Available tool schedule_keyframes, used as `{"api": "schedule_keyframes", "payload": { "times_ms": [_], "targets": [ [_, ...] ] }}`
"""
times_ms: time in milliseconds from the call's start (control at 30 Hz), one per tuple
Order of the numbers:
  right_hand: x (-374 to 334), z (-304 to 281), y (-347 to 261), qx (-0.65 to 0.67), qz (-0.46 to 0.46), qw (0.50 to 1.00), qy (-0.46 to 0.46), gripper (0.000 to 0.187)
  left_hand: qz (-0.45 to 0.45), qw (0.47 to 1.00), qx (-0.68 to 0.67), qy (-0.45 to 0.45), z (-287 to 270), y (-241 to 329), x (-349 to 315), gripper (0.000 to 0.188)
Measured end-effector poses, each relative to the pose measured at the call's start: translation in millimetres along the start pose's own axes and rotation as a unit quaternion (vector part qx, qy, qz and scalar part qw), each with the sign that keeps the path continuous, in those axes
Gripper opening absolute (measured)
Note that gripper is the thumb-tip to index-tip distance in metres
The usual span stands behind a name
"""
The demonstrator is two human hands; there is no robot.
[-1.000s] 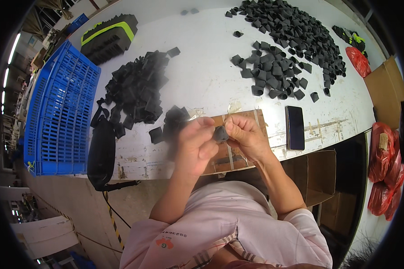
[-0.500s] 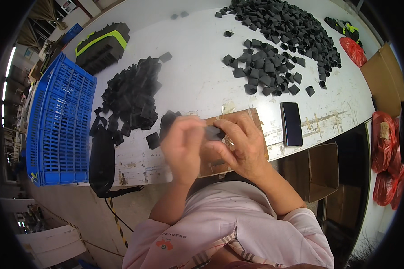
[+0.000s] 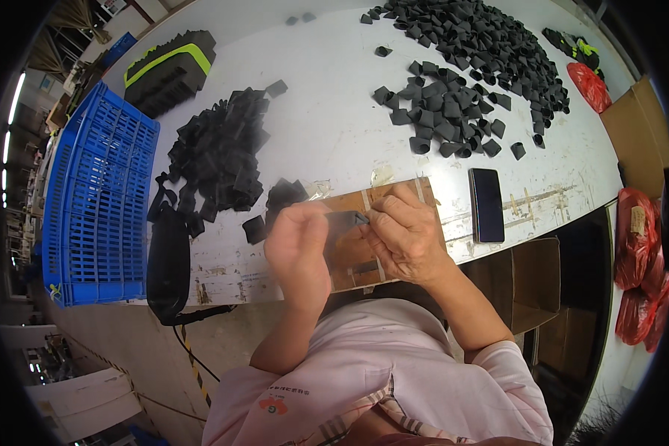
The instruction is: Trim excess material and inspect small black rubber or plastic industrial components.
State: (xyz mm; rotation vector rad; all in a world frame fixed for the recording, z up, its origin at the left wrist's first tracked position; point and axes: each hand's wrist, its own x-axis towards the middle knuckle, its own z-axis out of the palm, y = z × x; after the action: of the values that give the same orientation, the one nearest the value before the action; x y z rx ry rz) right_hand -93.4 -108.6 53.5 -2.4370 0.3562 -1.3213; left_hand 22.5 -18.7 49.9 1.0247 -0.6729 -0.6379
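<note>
Between my hands, above a brown board at the table's near edge, is a small dark grey piece that looks like fabric, its right end folded. My left hand has its fingers closed on the left end; their tips are partly hidden. With thumb and fingers, my right hand pinches the folded right end. Just beyond my left hand lies a small cluster of flat dark pieces, with a larger heap of them farther left.
Small dark tube-like loops form a pile at the far right. A phone lies right of the board. At left stand a blue plastic crate and a black pouch. Red bags and a cardboard box are at right.
The dark piece now spans between both hands, where before it sat mainly at my right fingers. My right fingers have drawn together on its end. The blurred left hand has steadied.
</note>
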Motion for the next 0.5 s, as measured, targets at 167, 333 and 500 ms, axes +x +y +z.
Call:
{"api": "schedule_keyframes", "payload": {
  "times_ms": [167,333,500],
  "targets": [
    [-4.4,-5.0,2.2,0.03,0.054,0.997,-0.055,0.015,-0.005,0.999,0.034,-0.026,-2.6,1.4,-0.4,0.006],
    [8.8,-9.5,-8.5,0.015,0.073,0.997,-0.025,0.019,0.025,0.997,0.068,-0.003,-1.5,0.2,0.9,0.007],
    [14.3,-9.8,-11.5,-0.02,0.051,0.997,-0.057,0.016,-0.02,0.998,-0.054,0.024,0.3,-3.3,-2.0,0.009]
  ]
}}
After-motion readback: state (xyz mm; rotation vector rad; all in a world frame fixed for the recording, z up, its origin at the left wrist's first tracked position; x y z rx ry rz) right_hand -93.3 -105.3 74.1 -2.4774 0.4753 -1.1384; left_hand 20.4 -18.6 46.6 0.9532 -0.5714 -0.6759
